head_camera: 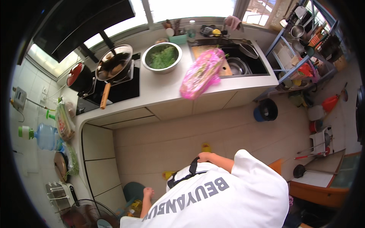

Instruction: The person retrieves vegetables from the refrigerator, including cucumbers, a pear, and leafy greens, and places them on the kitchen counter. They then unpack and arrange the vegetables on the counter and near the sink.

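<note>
My right hand [206,157] is at my waist, its fingers closed on a black strap [194,166] over my white shirt. My left hand [148,192] hangs at my left side with its fingers curled, and nothing shows in it. On the counter before me, a metal bowl [162,70] holds leafy greens [163,58]. To its right, a pink plastic bag [201,74] of vegetables lies partly on a wooden cutting board [227,69] by the sink and overhangs the counter's front edge. A lidded pan [114,67] with a wooden handle stands on the stove at left.
A red and black pot [78,77] stands on the stove [125,89]. A metal bowl [237,67] sits in the sink. A blue bin [265,110] stands on the floor near a metal rack [296,67]. Bagged vegetables [65,119] lie at left; a fan [88,213] stands at lower left.
</note>
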{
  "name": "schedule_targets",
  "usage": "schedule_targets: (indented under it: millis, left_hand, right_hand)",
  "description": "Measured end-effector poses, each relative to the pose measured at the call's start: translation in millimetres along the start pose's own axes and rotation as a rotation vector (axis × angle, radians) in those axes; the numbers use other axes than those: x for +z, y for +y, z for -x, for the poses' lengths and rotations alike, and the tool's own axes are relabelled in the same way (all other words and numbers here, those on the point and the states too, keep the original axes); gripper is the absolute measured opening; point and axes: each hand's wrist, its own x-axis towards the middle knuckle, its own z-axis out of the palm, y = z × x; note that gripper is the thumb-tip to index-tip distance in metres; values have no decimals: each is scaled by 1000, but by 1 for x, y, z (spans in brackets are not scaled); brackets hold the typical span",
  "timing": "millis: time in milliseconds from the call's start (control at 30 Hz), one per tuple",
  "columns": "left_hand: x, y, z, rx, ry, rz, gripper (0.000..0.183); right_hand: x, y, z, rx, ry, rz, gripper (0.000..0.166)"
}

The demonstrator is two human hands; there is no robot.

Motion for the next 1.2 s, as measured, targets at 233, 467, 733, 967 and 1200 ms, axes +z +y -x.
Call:
schedule_targets:
  millis: [233,467,733,967,1200]
  left_hand:
    - [136,296,117,723,10,-1268,47]
    - [298,569,282,1601,-177,-728,38]
    - [445,716,230,1403,-71,-995,85]
    - [486,758,147,1482,170,-924,47]
    - [438,720,163,1774,-37,-682,9]
  right_hand:
    - [-66,124,109,292,323,-279,50]
    - [-54,201,136,410,464,-494,49]
    - [-30,238,110,436,638,-959,35]
    - [-113,262,127,622,981,-833,24]
    - [-335,249,126,293,1399,-1031,16]
